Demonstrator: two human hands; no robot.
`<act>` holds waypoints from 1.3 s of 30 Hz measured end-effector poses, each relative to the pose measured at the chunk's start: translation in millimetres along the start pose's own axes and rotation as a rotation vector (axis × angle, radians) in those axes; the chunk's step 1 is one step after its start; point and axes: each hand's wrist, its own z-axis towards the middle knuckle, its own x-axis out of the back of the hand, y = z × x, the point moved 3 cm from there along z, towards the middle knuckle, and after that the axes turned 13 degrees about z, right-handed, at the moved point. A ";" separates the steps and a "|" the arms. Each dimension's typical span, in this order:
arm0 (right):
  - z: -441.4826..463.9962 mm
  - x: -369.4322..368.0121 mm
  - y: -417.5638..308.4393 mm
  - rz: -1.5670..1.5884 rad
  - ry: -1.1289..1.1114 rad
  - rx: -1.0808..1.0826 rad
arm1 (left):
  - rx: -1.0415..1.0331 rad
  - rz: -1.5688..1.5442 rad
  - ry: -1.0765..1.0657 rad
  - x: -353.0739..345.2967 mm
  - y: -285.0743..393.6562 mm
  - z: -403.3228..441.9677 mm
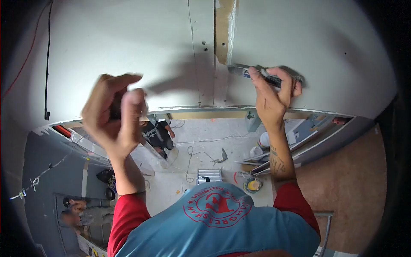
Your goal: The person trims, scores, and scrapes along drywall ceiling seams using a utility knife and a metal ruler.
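Observation:
My right hand point(273, 96) grips a cutter knife point(274, 80) with a dark handle. Its blade end touches or nearly touches the white board point(295, 38), beside the lower end of an exposed tan strip point(221, 30). That strip has a ragged white edge and runs down between two board sections. My left hand point(115, 115) is raised in front of the left board section point(128, 38), blurred, with fingers curled and the thumb apart from them. Nothing shows in it, though its inner side is partly hidden. Dark holes point(205, 46) mark the board near the seam.
Below the board's lower edge point(222, 107) lies a floor with a cable point(190, 160) and a bucket point(252, 185). A ladder-like step point(209, 175) stands below me. One person point(159, 135) is beyond the opening, another point(92, 214) at lower left. A black cord point(48, 64) hangs left.

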 end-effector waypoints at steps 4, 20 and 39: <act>-2.8 -4.8 -3.5 -0.107 -0.131 0.092 | 0.199 0.070 -0.179 -29.6 -10.0 -18.5; -23.7 -33.5 -2.8 -0.242 0.076 0.084 | -0.304 0.377 0.248 -97.8 -34.3 28.5; -0.5 -44.4 -4.4 -0.228 0.159 0.125 | -0.287 0.472 0.371 -113.5 -36.7 27.6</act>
